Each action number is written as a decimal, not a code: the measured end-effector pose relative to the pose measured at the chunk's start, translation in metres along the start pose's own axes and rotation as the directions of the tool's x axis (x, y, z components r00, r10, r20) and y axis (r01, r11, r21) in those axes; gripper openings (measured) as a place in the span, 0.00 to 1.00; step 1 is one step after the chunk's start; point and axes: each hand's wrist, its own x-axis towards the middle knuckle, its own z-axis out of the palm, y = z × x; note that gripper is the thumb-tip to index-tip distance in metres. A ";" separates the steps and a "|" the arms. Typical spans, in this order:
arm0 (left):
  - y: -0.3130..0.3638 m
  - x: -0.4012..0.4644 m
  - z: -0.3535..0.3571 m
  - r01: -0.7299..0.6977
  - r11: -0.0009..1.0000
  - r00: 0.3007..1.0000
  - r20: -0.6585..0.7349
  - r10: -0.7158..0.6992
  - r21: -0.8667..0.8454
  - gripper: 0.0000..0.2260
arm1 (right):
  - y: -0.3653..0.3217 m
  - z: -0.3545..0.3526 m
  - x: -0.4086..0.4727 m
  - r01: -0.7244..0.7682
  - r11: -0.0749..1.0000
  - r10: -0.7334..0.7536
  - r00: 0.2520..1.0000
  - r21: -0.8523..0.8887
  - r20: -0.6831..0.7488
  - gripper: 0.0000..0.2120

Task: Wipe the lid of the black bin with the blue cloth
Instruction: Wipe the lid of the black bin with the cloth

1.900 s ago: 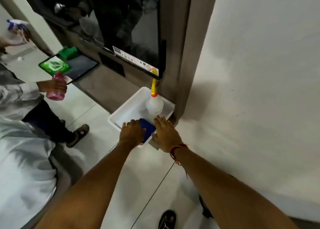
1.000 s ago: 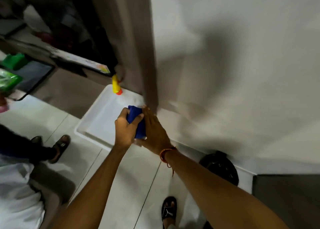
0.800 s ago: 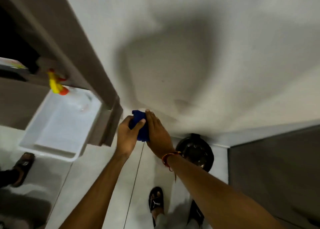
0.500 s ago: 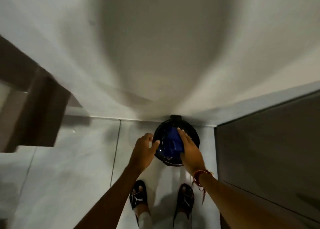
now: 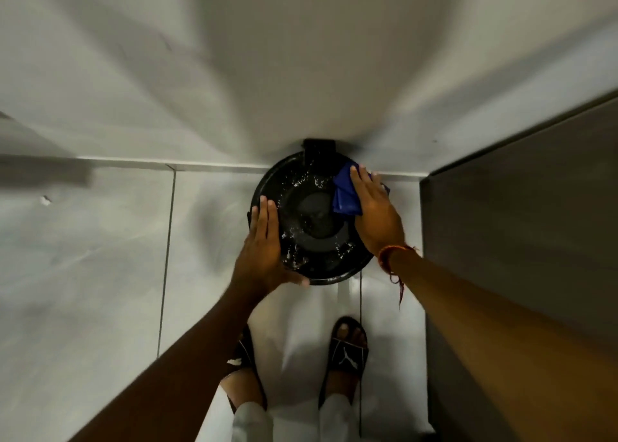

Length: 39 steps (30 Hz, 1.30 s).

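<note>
Both bare forearms reach forward and down. Left hand [image 5: 262, 251]: flat, fingers straight and together, thumb splayed toward the body. Right hand [image 5: 376, 214]: palm down, fingers extended and slightly spread; red thread band [image 5: 393, 252] at the wrist, loose end hanging.

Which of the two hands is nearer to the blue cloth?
Right. The right hand lies flat on the cloth, pressing it on the lid's far right part. The left hand rests on the lid's left rim, apart from the cloth.
</note>
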 end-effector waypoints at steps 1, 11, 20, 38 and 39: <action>0.000 0.001 0.003 -0.004 1.000 1.000 -0.002 0.004 0.007 0.77 | 0.006 0.008 -0.008 -0.003 1.000 0.004 0.999 0.022 -0.034 0.39; 0.009 0.003 0.000 0.003 0.991 1.000 0.029 -0.007 0.137 0.75 | 0.026 0.091 -0.129 0.074 0.996 -0.069 0.994 0.056 -0.089 0.39; 0.019 0.003 0.009 0.057 0.998 0.997 -0.051 -0.056 0.022 0.73 | 0.016 0.089 -0.097 -0.054 0.999 0.052 0.988 -0.009 -0.147 0.45; 0.017 0.005 0.015 0.085 0.996 0.994 -0.076 -0.082 0.032 0.73 | 0.000 0.055 -0.011 0.282 0.889 -0.307 0.952 -0.360 -0.011 0.34; 0.018 0.006 0.016 0.089 0.995 0.993 -0.077 -0.086 0.040 0.73 | 0.002 0.061 -0.025 0.311 0.880 -0.330 0.944 -0.358 0.008 0.34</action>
